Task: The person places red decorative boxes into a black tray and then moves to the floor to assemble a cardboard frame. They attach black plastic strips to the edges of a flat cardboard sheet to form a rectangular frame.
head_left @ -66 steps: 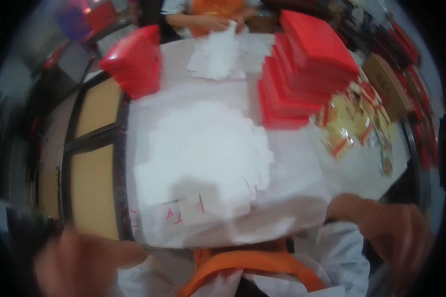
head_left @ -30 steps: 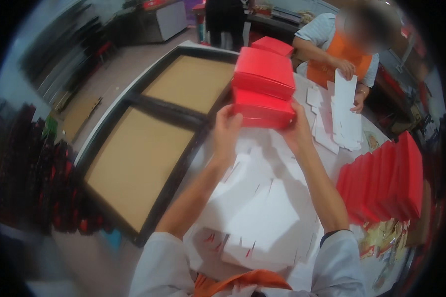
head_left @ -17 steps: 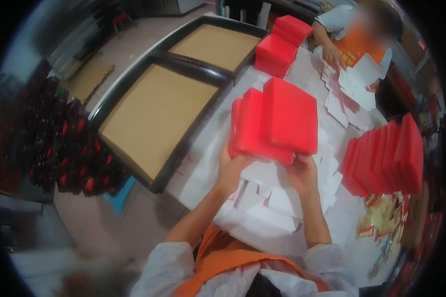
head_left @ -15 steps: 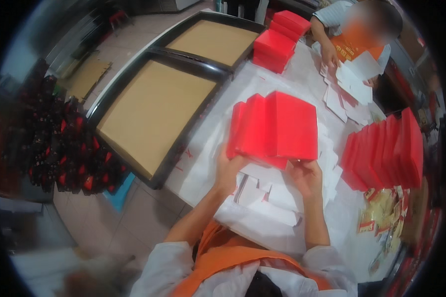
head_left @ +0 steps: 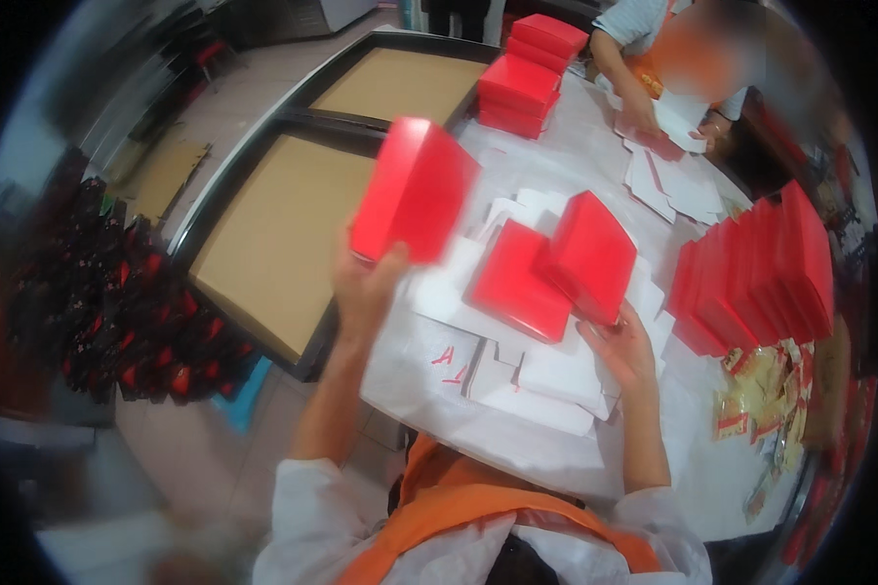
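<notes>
A red cardboard box [head_left: 415, 195] is raised at the left, slightly blurred. My left hand [head_left: 366, 288] is closed on its lower end, thumb on the near side. Another red box [head_left: 595, 255] leans tilted over a flatter red box [head_left: 522, 283]. At the lower corner of the tilted box, my right hand [head_left: 619, 341] has its thumb and fingers closed round the edge. Both boxes rest above a pile of flat white card blanks [head_left: 556, 375], partly covering them.
Two black-rimmed trays with brown bottoms, the near tray [head_left: 273, 244] and far tray [head_left: 400, 86], lie left. Stacked red boxes [head_left: 527, 78] stand behind; a row of red boxes [head_left: 751, 273] and clear packets [head_left: 751, 390] sit right. Across the table, a person's hand [head_left: 639, 112] handles white card.
My left hand has moved left and up, carrying one red box away from the group. The other two have spread apart, one tilting by my right hand.
</notes>
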A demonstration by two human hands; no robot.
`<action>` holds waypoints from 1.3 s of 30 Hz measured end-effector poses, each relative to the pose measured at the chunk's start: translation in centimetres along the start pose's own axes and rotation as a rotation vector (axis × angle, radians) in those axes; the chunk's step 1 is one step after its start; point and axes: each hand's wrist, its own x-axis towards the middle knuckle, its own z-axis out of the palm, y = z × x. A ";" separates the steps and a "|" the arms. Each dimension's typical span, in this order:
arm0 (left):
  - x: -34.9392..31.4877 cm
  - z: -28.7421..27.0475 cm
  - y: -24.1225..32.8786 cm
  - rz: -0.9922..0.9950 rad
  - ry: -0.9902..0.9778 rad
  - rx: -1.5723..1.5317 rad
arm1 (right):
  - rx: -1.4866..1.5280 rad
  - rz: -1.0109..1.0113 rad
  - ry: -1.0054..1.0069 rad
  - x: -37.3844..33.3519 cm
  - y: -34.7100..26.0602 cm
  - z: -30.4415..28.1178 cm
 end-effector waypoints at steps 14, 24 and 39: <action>7.5 -12.7 -9.9 0.293 -0.543 1.208 | -0.037 0.026 -0.002 -0.1 -0.1 0.8; 10.6 -9.8 -15.9 -0.230 -0.102 0.322 | -0.094 0.025 0.001 -0.1 -0.6 1.1; 12.0 -6.1 -11.8 0.107 -0.122 1.271 | -0.139 -0.104 -0.127 -1.3 -0.6 7.1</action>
